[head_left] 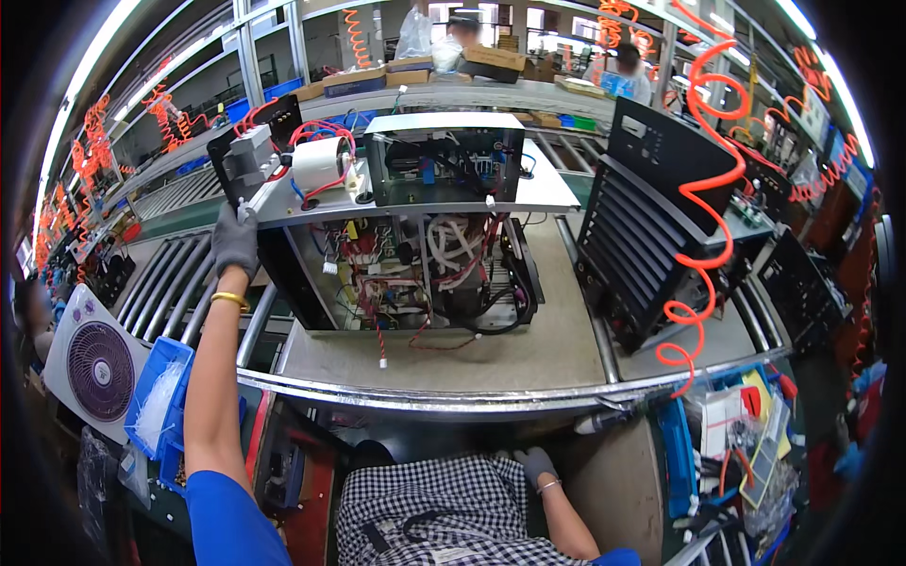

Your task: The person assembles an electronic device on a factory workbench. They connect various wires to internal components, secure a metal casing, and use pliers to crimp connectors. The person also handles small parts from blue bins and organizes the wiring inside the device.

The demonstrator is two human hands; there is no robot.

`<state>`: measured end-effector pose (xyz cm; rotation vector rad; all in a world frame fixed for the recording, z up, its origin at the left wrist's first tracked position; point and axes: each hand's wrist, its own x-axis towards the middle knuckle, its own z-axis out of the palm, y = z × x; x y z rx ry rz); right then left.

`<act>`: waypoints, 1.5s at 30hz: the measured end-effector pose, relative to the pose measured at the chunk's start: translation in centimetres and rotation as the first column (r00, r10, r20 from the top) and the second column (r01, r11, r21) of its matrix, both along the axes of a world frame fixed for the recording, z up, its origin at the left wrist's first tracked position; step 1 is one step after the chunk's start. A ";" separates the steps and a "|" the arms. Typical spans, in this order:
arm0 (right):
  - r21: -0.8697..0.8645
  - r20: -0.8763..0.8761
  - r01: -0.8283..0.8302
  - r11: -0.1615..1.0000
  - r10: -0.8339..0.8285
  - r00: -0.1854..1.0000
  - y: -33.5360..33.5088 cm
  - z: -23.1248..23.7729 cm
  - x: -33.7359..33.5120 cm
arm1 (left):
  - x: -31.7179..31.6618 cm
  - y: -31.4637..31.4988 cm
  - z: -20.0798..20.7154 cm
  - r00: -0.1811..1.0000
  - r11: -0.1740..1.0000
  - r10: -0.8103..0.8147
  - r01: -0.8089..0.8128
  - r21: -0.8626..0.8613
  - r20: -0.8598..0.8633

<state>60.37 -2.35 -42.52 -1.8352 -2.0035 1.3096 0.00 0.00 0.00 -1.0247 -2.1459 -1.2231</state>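
An open electrical machine (406, 274) stands on the roller line in front of me, its side uncovered, with circuit boards and bundled wires inside. On its metal top deck (444, 203) sit a white cylinder (321, 165) with red wires and a smaller black box (444, 160) with visible parts. My left hand (234, 243), in a grey glove, is closed at the near left corner, by the upright black panel (225, 170). Loose wires with white plugs (382, 358) hang from the front. Down beside the checked apron (434, 500) is my gloved right hand (536, 464); its fingers are mostly hidden.
A second black louvred machine (632, 236) stands to the right, behind a hanging orange coiled hose (703, 189). A fan unit (99, 363) and blue bins (160, 396) are at left. A blue tray of tools (679, 453) lies at right. Other people are beyond the line.
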 end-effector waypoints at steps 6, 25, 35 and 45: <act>0.248 -0.104 -0.272 0.930 0.305 0.947 -2.5 14.4 -6.0 | -1.1 0.6 0.0 0.998 0.997 -0.053 0.052 0.054 0.025; 0.978 -0.168 0.198 -0.061 0.326 0.930 11.3 49.7 -21.2 | 0.2 0.4 -0.5 0.999 0.994 -0.041 0.042 0.097 -0.015; 0.986 0.033 0.048 -0.162 0.463 0.886 10.6 47.7 -19.8 | -0.5 -1.9 -0.6 0.954 0.954 -0.288 0.277 0.117 0.085; 0.933 0.302 -0.232 -0.274 0.250 0.920 10.7 48.7 -22.3 | 15.0 -2.3 3.7 0.729 0.719 -0.562 0.664 0.205 -0.392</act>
